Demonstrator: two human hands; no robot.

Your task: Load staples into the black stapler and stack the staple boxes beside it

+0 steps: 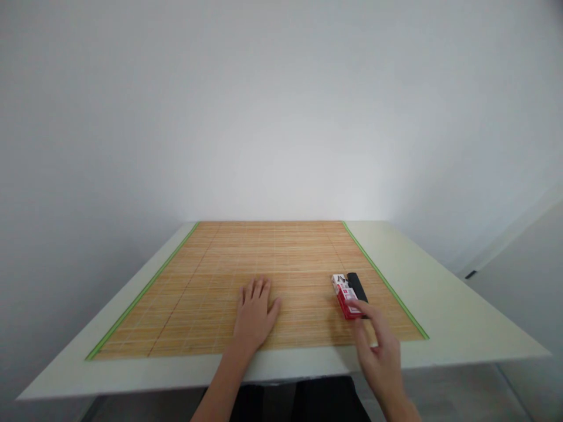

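My left hand lies flat, palm down and fingers spread, on the bamboo mat. To its right, a small red and white box with printing rests on the mat. Against the box's right side is a dark, elongated object, partly covered by my right hand; its kind cannot be made out. My right hand hovers at the near end of these two things. Its index finger reaches over the box, and the thumb is apart from it, with nothing held between them. Whether the fingertip touches the box is unclear.
The mat has green edging on its left and right sides and lies on a white table. A pale wall rises behind the table. Below the near edge, dark-clothed legs show.
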